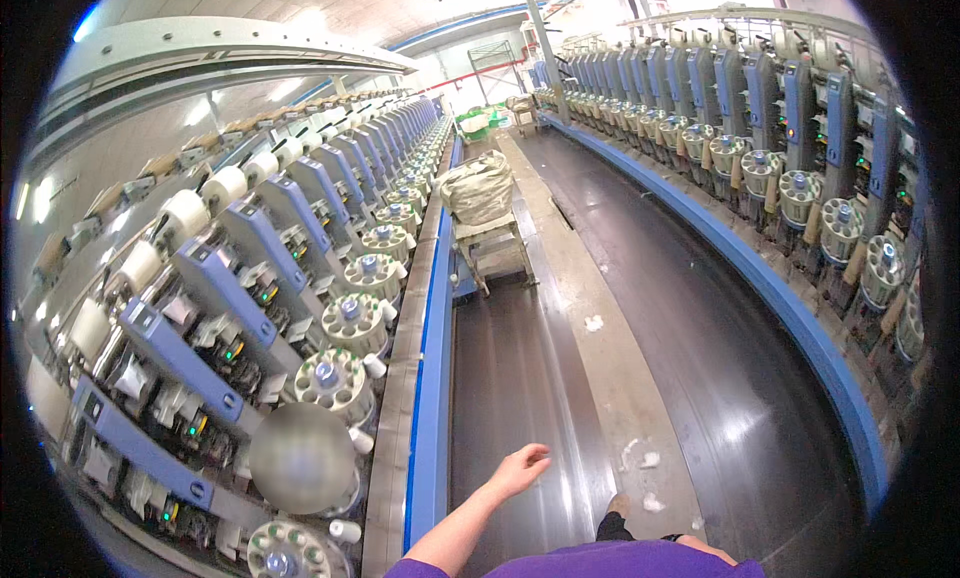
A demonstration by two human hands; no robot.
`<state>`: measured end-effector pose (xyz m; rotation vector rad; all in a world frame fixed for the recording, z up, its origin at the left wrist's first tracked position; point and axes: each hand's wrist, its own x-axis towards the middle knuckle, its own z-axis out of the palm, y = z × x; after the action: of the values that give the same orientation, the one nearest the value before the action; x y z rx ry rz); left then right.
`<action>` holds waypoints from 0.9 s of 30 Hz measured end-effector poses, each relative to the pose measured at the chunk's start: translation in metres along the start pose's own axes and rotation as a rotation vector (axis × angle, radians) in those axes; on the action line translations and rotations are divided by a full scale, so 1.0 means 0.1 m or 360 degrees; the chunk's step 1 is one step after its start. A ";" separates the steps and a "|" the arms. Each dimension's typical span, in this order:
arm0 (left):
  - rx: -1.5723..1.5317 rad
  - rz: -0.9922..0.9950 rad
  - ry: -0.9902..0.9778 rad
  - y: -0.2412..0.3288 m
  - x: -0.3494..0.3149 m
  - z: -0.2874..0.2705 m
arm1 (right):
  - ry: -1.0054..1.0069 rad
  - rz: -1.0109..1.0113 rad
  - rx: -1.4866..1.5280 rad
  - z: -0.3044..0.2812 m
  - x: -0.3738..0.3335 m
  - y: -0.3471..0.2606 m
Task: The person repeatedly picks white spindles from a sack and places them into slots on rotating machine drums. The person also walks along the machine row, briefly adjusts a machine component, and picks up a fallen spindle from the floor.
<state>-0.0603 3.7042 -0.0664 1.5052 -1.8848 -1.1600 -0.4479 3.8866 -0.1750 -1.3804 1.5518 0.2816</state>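
Observation:
My left hand (524,468) reaches forward over the dark walkway, its fingers loosely bent and somewhat apart, with nothing visible in them. Nearest to it on the left is the blue rail (430,458) along a winding machine; the hand does not touch it. Beside that rail stand round bobbin magazines (335,386) with several pockets, and small white bobbins (362,440) lean at their edges. Only a short stretch of my right arm (706,548) shows by the purple shirt at the lower edge; the hand itself is hidden.
A cart with a greyish cloth sack (478,190) stands ahead in the aisle beside the left machine. Another winding machine (790,108) lines the right side behind a blue rail (740,248). White fibre tufts (594,323) lie on the floor; green containers (480,125) stand far ahead.

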 end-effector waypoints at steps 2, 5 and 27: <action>0.0003 0.0197 -0.0075 -0.10 0.54 0.07 | 0.0026 -0.0088 -0.0069 -0.53 0.40 -0.12; 0.0059 -0.0096 -0.0245 -0.67 0.85 0.12 | 0.0081 -0.0228 -0.0184 -1.41 0.85 -0.36; -0.2099 -0.0399 -0.0839 1.00 7.66 -1.11 | 0.1125 -0.1656 0.0792 -7.35 4.39 -4.20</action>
<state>-0.2548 2.9493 -0.0354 0.6638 -0.6746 -2.3719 -0.3987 2.9528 0.0107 -1.7395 1.0677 -1.2432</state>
